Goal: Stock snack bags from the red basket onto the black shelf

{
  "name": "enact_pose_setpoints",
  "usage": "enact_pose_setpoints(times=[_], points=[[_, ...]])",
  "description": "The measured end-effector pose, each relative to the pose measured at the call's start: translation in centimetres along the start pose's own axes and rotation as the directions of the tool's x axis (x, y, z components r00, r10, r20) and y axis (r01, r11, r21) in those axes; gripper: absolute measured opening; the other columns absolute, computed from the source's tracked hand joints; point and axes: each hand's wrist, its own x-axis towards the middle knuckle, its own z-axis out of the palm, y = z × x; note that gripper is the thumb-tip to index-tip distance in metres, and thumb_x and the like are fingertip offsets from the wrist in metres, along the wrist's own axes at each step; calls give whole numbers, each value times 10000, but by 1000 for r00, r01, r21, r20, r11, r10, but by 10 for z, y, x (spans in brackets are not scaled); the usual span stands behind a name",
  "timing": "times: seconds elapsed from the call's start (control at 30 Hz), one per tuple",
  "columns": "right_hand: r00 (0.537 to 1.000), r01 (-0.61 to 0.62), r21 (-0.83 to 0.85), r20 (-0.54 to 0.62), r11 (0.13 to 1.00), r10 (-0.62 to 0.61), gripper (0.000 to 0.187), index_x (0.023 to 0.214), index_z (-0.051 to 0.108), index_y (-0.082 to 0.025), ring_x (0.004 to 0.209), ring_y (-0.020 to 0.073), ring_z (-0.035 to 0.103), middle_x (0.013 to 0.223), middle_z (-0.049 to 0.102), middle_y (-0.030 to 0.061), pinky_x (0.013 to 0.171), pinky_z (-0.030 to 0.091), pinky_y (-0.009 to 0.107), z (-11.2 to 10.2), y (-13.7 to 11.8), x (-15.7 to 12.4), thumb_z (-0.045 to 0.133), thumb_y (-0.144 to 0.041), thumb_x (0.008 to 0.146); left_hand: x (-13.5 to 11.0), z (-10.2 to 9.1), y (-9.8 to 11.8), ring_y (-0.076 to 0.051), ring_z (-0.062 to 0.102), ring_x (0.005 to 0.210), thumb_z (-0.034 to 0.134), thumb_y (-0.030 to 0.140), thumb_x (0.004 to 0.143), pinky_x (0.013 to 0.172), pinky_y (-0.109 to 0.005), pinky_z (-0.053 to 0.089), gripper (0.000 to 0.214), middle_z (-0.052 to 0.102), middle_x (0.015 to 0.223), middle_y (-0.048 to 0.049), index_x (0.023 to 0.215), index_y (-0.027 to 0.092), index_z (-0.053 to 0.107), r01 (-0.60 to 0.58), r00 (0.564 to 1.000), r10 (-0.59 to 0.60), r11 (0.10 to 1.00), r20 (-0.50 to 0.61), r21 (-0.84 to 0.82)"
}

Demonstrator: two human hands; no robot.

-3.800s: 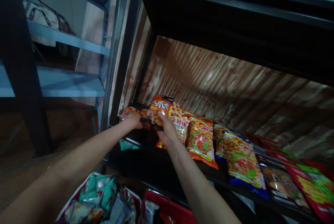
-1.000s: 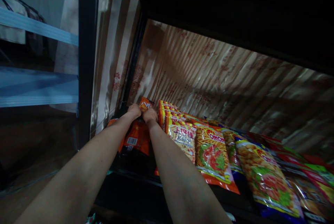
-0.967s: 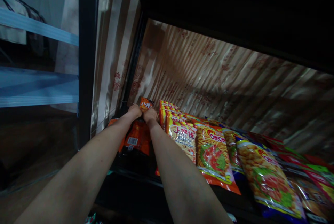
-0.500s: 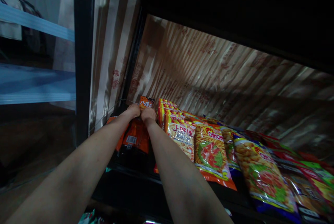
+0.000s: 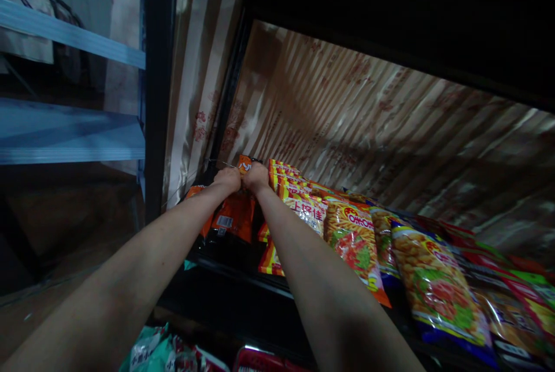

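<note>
1. While both my arms are stretched deep into the black shelf (image 5: 225, 302), my left hand (image 5: 228, 178) and right hand (image 5: 256, 176) sit knuckle to knuckle on the orange packet (image 5: 244, 164), which stands upright at the far back.
2. Fingers on both hands are curled tight onto that orange packet, left hand at its left edge and right hand at its right. Only its top pokes out above my knuckles.
3. Just in front of the orange packet, under my left wrist, a second orange pack (image 5: 232, 217) lies flat with its barcode label facing up.
4. Right beside the orange packet is a row of overlapping yellow-and-red packs (image 5: 303, 207). Further right come a red-logo pack (image 5: 353, 233) and a blue-edged pack (image 5: 437, 294).
5. Behind the orange packet, a shiny striped sheet (image 5: 347, 100) lines the back wall.
6. Well left of the orange packet there's a blue rack (image 5: 73, 135). Way below it, nearer me, are some crinkly wrapped snacks (image 5: 160, 354) and a red rim (image 5: 260, 357).
</note>
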Motion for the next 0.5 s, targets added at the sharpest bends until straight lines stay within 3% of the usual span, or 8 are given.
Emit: enact_pose_setpoints(times=[0.2, 0.4, 0.5], points=[[994, 88, -1, -60, 996, -88, 315, 1074, 645, -112, 1066, 206, 602, 1103, 665, 130, 913, 440, 244, -25, -10, -13, 507, -93, 790, -14, -2, 5, -275, 584, 1102, 541, 194, 804, 885, -323, 476, 318, 644, 1111, -200, 1095, 111, 638, -21, 999, 21, 1000, 47, -1], [974, 175, 48, -156, 983, -166, 366, 1125, 620, -103, 1112, 155, 572, 1183, 628, 98, 950, 403, 194, -51, -8, -43, 469, -64, 794, -28, -12, 6, -294, 555, 1137, 523, 101, 788, 913, -326, 459, 336, 538, 1244, -236, 1107, 68, 622, -29, 999, 28, 999, -29, -15], [975, 205, 5, -91, 979, -203, 339, 1100, 639, -145, 1075, 169, 593, 1132, 656, 82, 937, 418, 218, -61, -3, -62, 494, -92, 797, -44, -13, 5, -315, 548, 1137, 548, 116, 768, 916, -356, 458, 315, 557, 1211, -231, 1066, 76, 641, -48, 998, 47, 998, -40, -42]])
